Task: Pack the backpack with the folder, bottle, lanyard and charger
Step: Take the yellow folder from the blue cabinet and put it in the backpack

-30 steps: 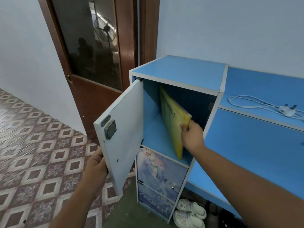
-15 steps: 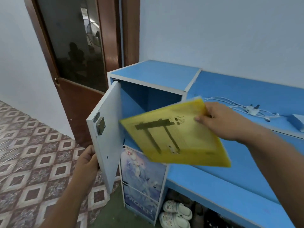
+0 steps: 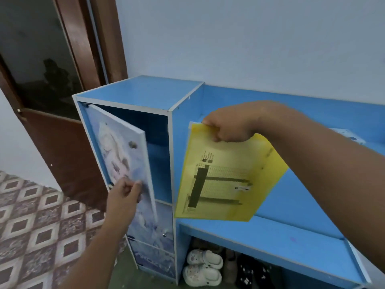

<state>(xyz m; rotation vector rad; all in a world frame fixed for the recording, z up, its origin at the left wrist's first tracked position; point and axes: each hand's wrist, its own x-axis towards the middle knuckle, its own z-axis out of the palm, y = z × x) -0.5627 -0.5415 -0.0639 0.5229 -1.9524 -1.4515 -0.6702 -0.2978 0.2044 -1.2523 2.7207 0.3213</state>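
My right hand grips the top edge of a translucent yellow folder with a printed sheet inside. The folder hangs in the air to the right of the blue cabinet, over the blue desk. My left hand pinches the lower edge of the cabinet's upper door, which stands partly closed. The compartment behind the door looks dark blue. No backpack, bottle, lanyard or charger shows in this frame.
A brown door with a dark glass pane stands left of the cabinet. Patterned floor tiles lie at lower left. White clogs and dark shoes sit under the desk. A pale object lies at the desk's far right.
The folder came out of the cabinet compartment and now hangs to the right, over the desk. My left hand has swung the cabinet door from wide open to nearly closed.
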